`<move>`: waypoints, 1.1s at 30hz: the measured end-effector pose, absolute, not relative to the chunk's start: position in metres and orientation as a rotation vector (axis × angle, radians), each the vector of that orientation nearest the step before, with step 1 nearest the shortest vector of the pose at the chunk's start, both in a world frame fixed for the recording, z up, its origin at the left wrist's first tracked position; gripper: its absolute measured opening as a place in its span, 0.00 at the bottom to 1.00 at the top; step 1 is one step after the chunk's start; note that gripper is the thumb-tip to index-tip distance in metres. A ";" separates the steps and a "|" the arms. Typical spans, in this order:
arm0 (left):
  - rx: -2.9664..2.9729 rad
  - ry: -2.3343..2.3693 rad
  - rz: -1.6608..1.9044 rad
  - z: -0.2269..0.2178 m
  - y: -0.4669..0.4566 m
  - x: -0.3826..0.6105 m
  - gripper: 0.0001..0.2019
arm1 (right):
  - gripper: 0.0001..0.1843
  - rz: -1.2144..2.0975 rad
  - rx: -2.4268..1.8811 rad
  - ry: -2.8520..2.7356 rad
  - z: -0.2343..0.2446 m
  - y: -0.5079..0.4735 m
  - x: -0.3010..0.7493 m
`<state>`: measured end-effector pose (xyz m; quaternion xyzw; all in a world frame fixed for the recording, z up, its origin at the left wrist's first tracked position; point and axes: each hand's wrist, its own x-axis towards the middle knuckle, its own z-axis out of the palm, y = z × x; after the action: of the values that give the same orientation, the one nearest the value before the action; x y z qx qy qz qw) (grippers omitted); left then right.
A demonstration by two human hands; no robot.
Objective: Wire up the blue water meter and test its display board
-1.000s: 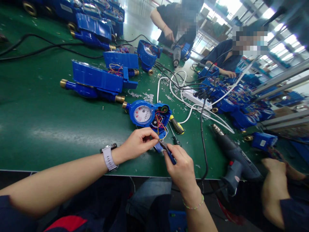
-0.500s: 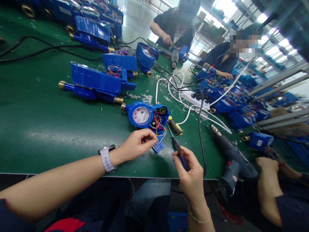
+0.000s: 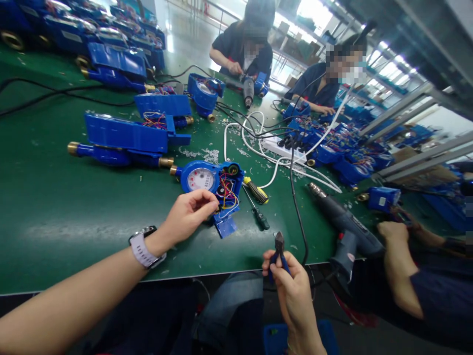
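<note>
Looks like wire work, mid-step: blue meter [image 3: 201, 178] lies on the green table [image 3: 92, 212], just beyond my left hand [image 3: 188, 213], thumb and forefinger nearly meeting by its wires [image 3: 229, 201]; can't tell if any's pinched. My right hand [image 3: 291, 278] grips pliers [image 3: 280, 242] well apart; next move probably needs steady wire ends.

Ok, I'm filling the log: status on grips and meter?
Left grip at wires, hold unclear. Right grip on pliers. Meter open, wires exposed. Dark screwdriver between meter and pliers.
</note>
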<state>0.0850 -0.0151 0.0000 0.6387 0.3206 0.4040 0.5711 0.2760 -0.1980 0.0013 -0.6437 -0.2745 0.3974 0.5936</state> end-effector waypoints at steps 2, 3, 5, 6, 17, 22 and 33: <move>1.569 0.814 1.041 0.002 -0.014 0.080 0.08 | 0.09 0.913 -1.503 -0.631 0.000 -0.200 0.277; 1.646 0.831 1.098 0.002 -0.014 0.078 0.07 | 0.09 0.903 -1.508 -0.625 0.000 -0.201 0.278; 1.871 0.779 1.197 0.002 -0.016 0.074 0.05 | 0.09 0.875 -1.516 -0.601 -0.001 -0.201 0.278; 1.996 0.718 1.222 0.001 -0.018 0.074 0.04 | 0.08 0.861 -1.517 -0.589 -0.001 -0.201 0.278; 2.278 0.802 0.983 -0.012 -0.022 0.088 0.16 | 0.09 0.614 -1.692 -0.778 -0.011 -0.200 0.286; 1.960 0.847 0.966 -0.007 -0.018 0.081 0.14 | 0.11 0.257 -1.900 -1.107 -0.019 -0.196 0.304; 1.865 0.922 1.126 -0.001 -0.013 0.074 0.13 | 0.14 -0.240 -2.054 -1.499 -0.054 -0.163 0.336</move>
<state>0.0744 -0.0134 -0.0012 0.7299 0.3607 0.4406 0.3782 0.3356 -0.1627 -0.0540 -0.7697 -0.5619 -0.0901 0.2894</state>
